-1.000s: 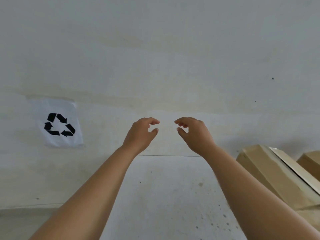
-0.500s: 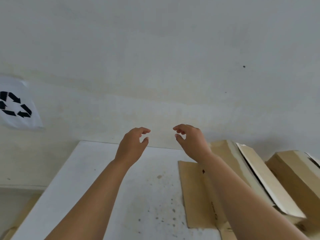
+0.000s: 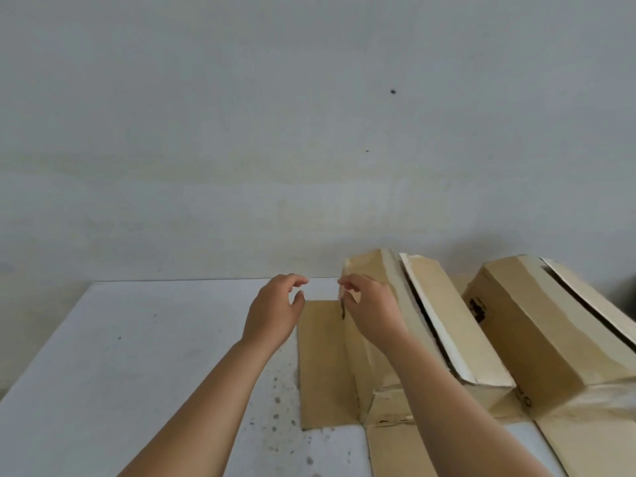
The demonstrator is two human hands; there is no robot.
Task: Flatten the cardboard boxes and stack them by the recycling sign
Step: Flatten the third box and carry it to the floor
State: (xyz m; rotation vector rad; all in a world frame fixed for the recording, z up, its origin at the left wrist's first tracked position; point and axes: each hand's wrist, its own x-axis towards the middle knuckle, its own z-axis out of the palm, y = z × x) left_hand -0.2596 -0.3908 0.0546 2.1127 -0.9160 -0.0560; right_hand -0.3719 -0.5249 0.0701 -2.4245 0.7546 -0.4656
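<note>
the near box (image 3: 426, 325) still stands unfolded toward the table's (image 3: 137, 356) right edge, so a push on one corner may only skid it into the second box (image 3: 550, 332). left hand (image 3: 272, 315) and right hand (image 3: 371, 311) hover, fingers loosely curled, holding nothing, the right just over the box's left face.

your view swings right: the recycling sign slips out of sight on the left, and two cardboard boxes (image 3: 423, 325) (image 3: 550, 325) now fill the right side. your left hand (image 3: 273, 313) and right hand (image 3: 373, 309) move over toward the nearer box, the right one now in front of its left corner.
</note>
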